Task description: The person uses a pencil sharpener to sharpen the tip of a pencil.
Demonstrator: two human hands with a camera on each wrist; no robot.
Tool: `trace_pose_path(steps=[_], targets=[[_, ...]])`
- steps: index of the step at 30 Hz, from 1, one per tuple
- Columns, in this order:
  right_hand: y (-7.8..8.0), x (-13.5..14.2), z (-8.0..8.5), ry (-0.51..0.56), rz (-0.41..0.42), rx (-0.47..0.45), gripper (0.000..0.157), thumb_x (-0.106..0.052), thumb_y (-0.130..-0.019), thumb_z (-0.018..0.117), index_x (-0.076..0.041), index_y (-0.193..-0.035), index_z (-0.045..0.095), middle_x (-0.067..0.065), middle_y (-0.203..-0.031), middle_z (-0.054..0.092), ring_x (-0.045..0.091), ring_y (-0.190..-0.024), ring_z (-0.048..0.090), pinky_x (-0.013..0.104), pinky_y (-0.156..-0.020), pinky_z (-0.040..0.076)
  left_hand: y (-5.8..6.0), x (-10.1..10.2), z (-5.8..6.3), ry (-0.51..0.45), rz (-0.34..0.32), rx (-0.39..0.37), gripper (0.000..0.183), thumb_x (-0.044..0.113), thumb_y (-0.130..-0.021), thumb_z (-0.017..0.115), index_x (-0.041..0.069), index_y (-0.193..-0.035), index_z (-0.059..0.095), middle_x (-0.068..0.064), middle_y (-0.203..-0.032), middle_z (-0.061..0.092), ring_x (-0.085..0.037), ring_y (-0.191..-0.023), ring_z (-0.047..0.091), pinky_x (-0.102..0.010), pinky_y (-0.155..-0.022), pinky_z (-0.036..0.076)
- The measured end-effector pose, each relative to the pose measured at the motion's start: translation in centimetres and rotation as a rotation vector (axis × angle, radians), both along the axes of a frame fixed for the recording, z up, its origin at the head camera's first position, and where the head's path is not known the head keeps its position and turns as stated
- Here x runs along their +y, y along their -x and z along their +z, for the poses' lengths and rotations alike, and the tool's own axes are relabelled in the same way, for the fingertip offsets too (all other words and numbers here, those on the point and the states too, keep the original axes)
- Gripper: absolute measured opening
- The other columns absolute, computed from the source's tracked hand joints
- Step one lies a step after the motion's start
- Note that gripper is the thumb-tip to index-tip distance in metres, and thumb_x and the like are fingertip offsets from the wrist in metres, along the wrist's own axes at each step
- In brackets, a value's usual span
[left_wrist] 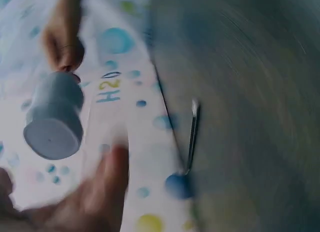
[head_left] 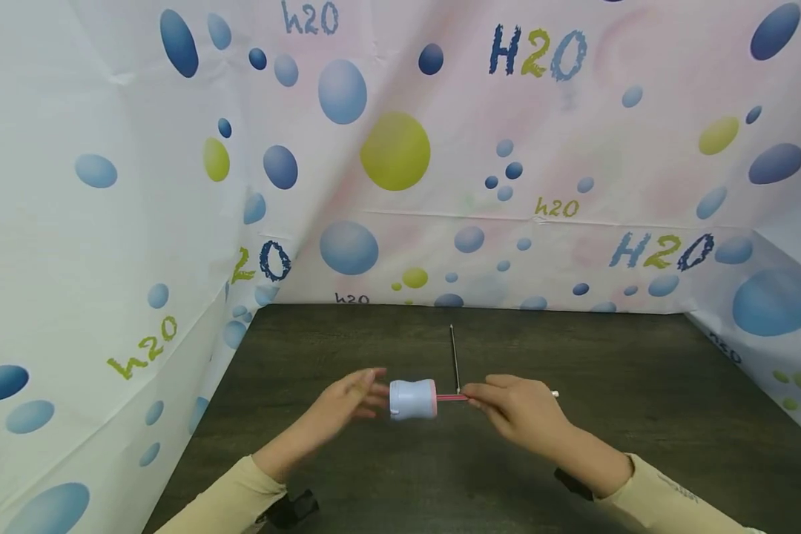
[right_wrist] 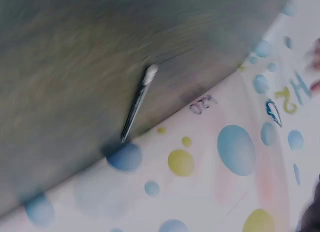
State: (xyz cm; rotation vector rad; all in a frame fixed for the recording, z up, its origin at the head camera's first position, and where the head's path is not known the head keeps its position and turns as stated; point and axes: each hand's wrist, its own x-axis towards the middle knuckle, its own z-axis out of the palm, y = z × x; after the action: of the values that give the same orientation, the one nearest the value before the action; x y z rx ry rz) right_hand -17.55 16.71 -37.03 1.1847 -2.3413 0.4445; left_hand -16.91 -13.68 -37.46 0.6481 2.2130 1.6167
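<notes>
My right hand (head_left: 523, 411) pinches a thin red pencil (head_left: 451, 397), whose pale end shows past the back of the hand. On the pencil's left end sits a light blue, waisted barrel with a pink rim (head_left: 412, 399), which looks like a pencil sharpener. My left hand (head_left: 347, 400) is just left of the barrel, fingers spread and fairly straight, with nothing in them. In the left wrist view the barrel's flat round base (left_wrist: 52, 138) faces the blurred left hand (left_wrist: 95, 194). The right hand (left_wrist: 64, 44) shows behind it.
A slim dark stick with a white end (right_wrist: 137, 102), like a pencil, lies on the dark wood table (head_left: 347, 334), beyond the hands and pointing toward the back. White sheeting printed with bubbles and H2O lettering (head_left: 537, 53) encloses the back and sides.
</notes>
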Motion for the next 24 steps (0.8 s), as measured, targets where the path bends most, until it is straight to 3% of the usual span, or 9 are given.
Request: trace_pose_path(steps=[2, 5, 8, 11, 14, 19, 21, 22, 24], targets=[[0.2, -0.2, -0.7, 0.022, -0.017, 0.331, 0.038, -0.024, -0.107, 0.039, -0.018, -0.098, 0.075, -0.008, -0.064, 0.043, -0.001, -0.056, 0.021, 0.013, -0.045, 0.015, 0.3, -0.1, -0.1, -0.1, -0.02, -0.309, 0.082, 0.059, -0.102, 0.035, -0.011, -0.145, 0.037, -0.025, -0.125, 0.066, -0.021, -0.102, 0.072, -0.031, -0.087, 0.061], [0.3, -0.2, -1.3, 0.009, 0.006, 0.551, 0.041, -0.012, -0.102, 0.032, -0.017, -0.098, 0.073, -0.004, -0.066, 0.044, 0.008, -0.054, 0.028, 0.018, -0.043, 0.022, 0.3, 0.1, -0.6, -0.161, -0.104, -0.514, 0.087, 0.061, -0.097, 0.04, -0.016, -0.138, 0.043, -0.02, -0.11, 0.073, -0.01, -0.085, 0.074, -0.023, -0.077, 0.061], [-0.1, -0.1, -1.6, -0.001, 0.025, 0.601, 0.043, -0.004, -0.094, 0.032, -0.016, -0.097, 0.073, -0.003, -0.068, 0.048, 0.009, -0.053, 0.034, 0.018, -0.043, 0.027, 0.0, 0.4, -0.8, -0.158, -0.133, -0.468, 0.078, 0.052, -0.097, 0.05, -0.017, -0.134, 0.049, -0.023, -0.108, 0.073, -0.007, -0.083, 0.073, -0.02, -0.076, 0.061], [-0.4, -0.2, -1.6, 0.013, 0.008, 0.517, 0.045, -0.006, -0.096, 0.028, -0.016, -0.093, 0.072, -0.005, -0.064, 0.045, 0.006, -0.052, 0.027, 0.016, -0.043, 0.017, -0.5, 0.6, -0.6, -0.055, -0.133, -0.165, 0.069, 0.042, -0.098, 0.053, -0.017, -0.134, 0.049, -0.03, -0.115, 0.068, -0.016, -0.089, 0.074, -0.023, -0.077, 0.061], [-0.5, -0.1, -1.0, 0.017, -0.007, 0.23, 0.039, -0.017, -0.105, 0.038, -0.015, -0.093, 0.074, -0.009, -0.064, 0.058, -0.002, -0.051, 0.03, 0.013, -0.044, 0.016, -0.9, 0.9, -0.5, 0.12, -0.11, 0.371, 0.056, 0.028, -0.095, 0.062, -0.011, -0.133, 0.053, -0.025, -0.114, 0.069, -0.023, -0.093, 0.074, -0.025, -0.078, 0.062], [0.6, 0.9, 0.2, 0.08, 0.127, -0.876, 0.03, -0.021, -0.102, 0.053, 0.002, -0.103, 0.072, -0.005, -0.059, 0.054, -0.003, -0.048, 0.032, 0.017, -0.043, 0.027, -0.5, 1.1, -0.7, 0.358, -0.047, 1.315, 0.059, 0.022, -0.076, 0.082, 0.002, -0.126, 0.059, -0.009, -0.114, 0.072, -0.015, -0.097, 0.072, -0.023, -0.081, 0.06], [1.4, 1.2, 0.2, 0.101, 0.141, -1.207, 0.032, -0.017, -0.103, 0.049, 0.009, -0.104, 0.068, -0.007, -0.056, 0.04, 0.001, -0.046, 0.025, 0.018, -0.042, 0.023, -0.2, 1.1, -0.8, 0.374, -0.059, 1.482, 0.064, 0.024, -0.071, 0.086, 0.004, -0.126, 0.06, -0.007, -0.118, 0.071, -0.013, -0.102, 0.071, -0.022, -0.084, 0.059], [1.7, 1.3, 0.1, 0.097, 0.155, -1.292, 0.033, -0.016, -0.103, 0.048, 0.012, -0.104, 0.066, -0.007, -0.057, 0.038, 0.002, -0.047, 0.025, 0.019, -0.043, 0.023, -0.1, 1.0, -0.8, 0.37, -0.076, 1.5, 0.065, 0.024, -0.07, 0.087, 0.005, -0.126, 0.06, -0.008, -0.121, 0.07, -0.014, -0.105, 0.07, -0.023, -0.086, 0.059], [2.0, 1.5, 0.0, 0.097, 0.145, -1.322, 0.034, -0.017, -0.104, 0.047, 0.011, -0.107, 0.066, -0.008, -0.058, 0.034, 0.002, -0.049, 0.025, 0.019, -0.044, 0.023, 0.0, 1.0, -1.0, 0.376, -0.102, 1.397, 0.071, 0.03, -0.073, 0.087, 0.006, -0.133, 0.056, -0.01, -0.13, 0.065, -0.018, -0.11, 0.069, -0.027, -0.089, 0.059]])
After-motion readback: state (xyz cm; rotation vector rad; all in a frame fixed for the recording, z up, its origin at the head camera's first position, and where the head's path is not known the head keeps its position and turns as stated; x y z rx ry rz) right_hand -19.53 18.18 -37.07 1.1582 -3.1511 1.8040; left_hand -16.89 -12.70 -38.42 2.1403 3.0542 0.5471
